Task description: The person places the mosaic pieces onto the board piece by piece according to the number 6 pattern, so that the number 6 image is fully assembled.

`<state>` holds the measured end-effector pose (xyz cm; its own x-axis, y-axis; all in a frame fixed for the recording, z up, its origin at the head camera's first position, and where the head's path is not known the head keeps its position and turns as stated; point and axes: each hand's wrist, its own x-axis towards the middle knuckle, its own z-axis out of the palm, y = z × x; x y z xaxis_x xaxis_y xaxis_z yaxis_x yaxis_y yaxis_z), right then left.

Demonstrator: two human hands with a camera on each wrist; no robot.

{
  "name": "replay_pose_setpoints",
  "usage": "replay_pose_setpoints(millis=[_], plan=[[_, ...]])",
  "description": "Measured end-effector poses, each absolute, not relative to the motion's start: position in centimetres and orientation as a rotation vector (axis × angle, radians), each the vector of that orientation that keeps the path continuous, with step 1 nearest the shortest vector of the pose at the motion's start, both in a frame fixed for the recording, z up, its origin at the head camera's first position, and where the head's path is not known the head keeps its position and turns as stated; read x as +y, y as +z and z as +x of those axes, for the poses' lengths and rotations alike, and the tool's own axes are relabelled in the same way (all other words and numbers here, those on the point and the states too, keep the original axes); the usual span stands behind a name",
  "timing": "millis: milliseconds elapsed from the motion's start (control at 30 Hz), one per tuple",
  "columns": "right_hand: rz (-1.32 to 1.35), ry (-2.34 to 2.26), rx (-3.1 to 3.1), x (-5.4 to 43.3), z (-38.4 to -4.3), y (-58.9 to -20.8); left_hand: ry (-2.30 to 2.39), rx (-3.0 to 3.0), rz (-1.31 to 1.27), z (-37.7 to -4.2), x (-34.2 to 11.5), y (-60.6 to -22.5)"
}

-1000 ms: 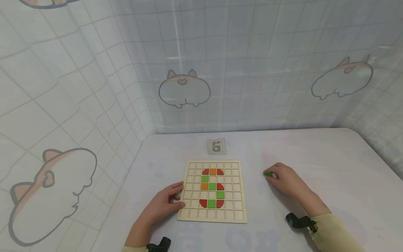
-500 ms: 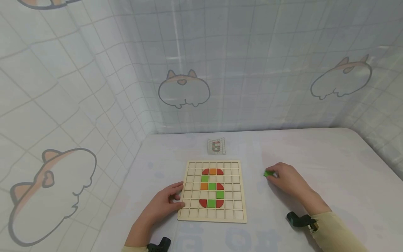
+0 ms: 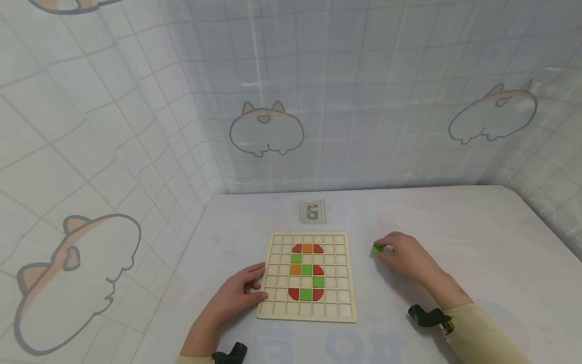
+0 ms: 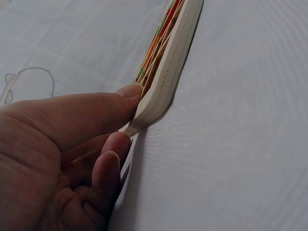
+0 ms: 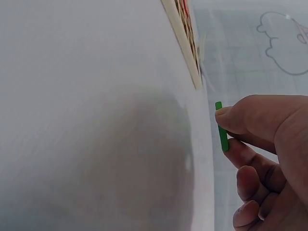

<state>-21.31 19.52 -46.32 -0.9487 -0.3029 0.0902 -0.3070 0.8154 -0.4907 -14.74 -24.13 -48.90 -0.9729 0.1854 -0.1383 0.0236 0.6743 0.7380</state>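
Along the left edge of a wooden grid board (image 3: 336, 298) my left hand (image 3: 234, 296) rests, its thumb (image 4: 127, 91) touching the rim in the left wrist view. Red, orange and green tiles sit in the board's middle cells: rounded red ones, square orange (image 3: 307, 248) and square green (image 3: 306, 294). To the right of the board, my right hand (image 3: 409, 255) pinches a green square tile (image 3: 376, 249) between thumb and fingers. Seen edge-on in the right wrist view, this green tile (image 5: 222, 127) is thin and held apart from the board.
A small pattern card (image 3: 312, 211) showing a figure like a 6 lies just beyond the board's far edge. White table cloth (image 3: 454, 227) surrounds the board. Grid-patterned curtains (image 3: 364, 126) with animal drawings stand behind and at both sides.
My right hand has moved slightly left, toward the board, carrying the green tile, which shows more of its face. My left hand and the board have stayed in place.
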Motion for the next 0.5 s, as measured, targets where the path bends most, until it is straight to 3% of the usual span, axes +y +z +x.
replay_pose_setpoints(millis=[500], plan=[[0.676, 0.792, -2.962, 16.5, -21.5, -45.0, 1.201, 2.678, 0.168, -14.6, -24.1, -48.9]])
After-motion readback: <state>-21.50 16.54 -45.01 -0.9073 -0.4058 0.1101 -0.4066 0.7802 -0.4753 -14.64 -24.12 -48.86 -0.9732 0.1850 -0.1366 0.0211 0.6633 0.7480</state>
